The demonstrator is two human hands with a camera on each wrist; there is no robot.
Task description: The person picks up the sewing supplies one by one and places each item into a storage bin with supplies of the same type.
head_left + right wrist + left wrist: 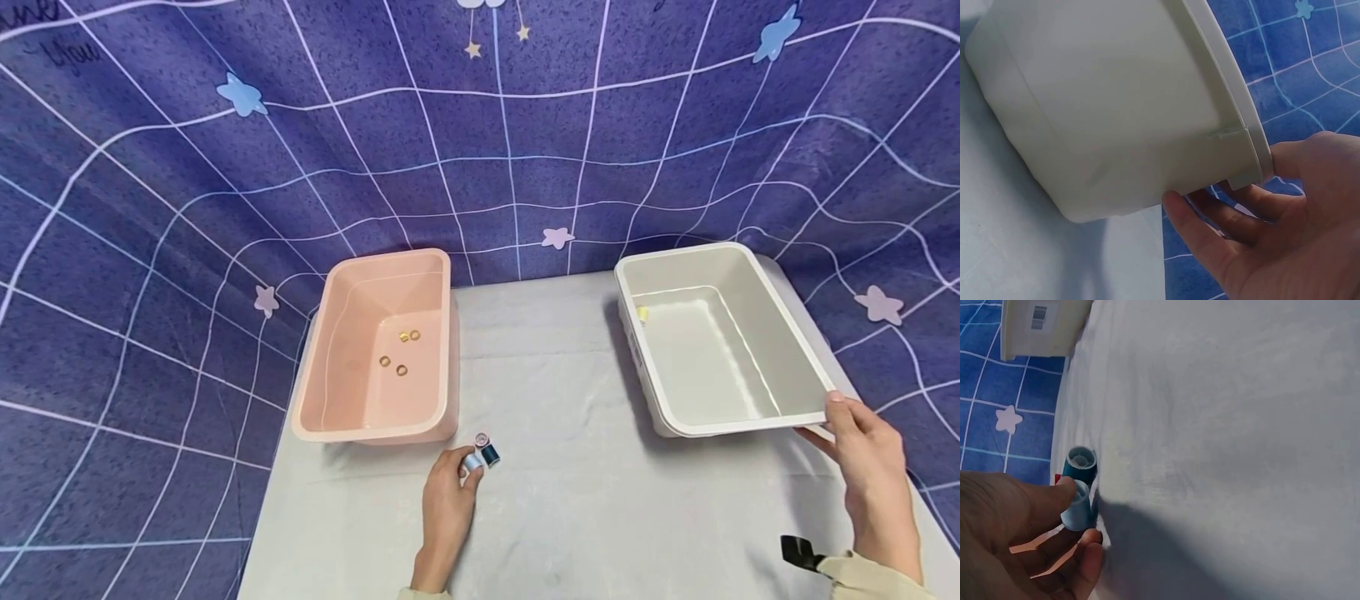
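Observation:
My left hand (448,496) pinches a light blue thread spool (1076,515) between thumb and fingers, low over the table. Right beside it a dark teal thread spool (490,454) lies on its side. A spool with a pinkish end (482,439) stands behind that one, mostly hidden in the left wrist view. At the near right corner of an off-white bin (750,425), my right hand (870,467) grips the rim, thumb on top and fingers underneath. A yellow spool (642,314) is inside this bin, against its left wall.
On the left stands a pink bin (446,375) with several small gold rings (402,370) on its floor. A pale cloth covers the table (540,358). Blue gridded fabric (525,183) hangs behind and at both sides.

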